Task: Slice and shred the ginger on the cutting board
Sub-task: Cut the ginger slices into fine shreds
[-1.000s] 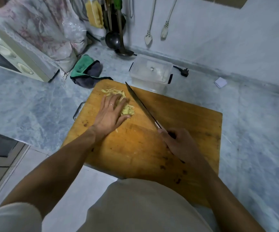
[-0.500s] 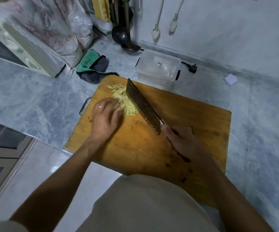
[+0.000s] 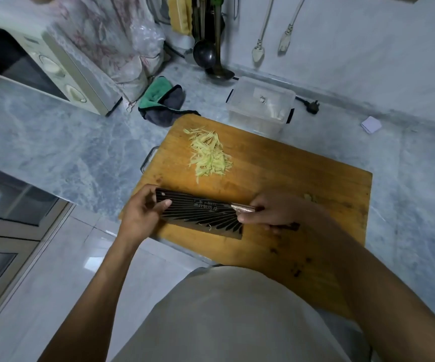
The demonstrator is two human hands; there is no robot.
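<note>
A grey marble worktop (image 3: 54,137) is seen, with a wooden cutting board (image 3: 276,173) laid near its front edge, the board's near left corner just reaching that edge. A clear plastic box (image 3: 260,108) is set just beyond the board's far edge, and a green and grey cloth (image 3: 163,100) is bunched off its far left corner.

A cleaver (image 3: 200,212) is held flat-side up over the board's near left part. Its handle is gripped by the right hand (image 3: 276,211), while the blade's outer end is pinched by the left hand (image 3: 140,212), thumb on top. A few shreds appear to be stuck to the blade.

The shredded ginger (image 3: 208,152) is heaped near the board's far left corner, well apart from the knife. A small scrap (image 3: 309,197) is left near the right edge.

The cutting looks largely done; the blade seems to be being cleared. The wiping fingers are best kept on the flat, away from the cutting edge, and the clinging shreds pushed toward the heap.
</note>
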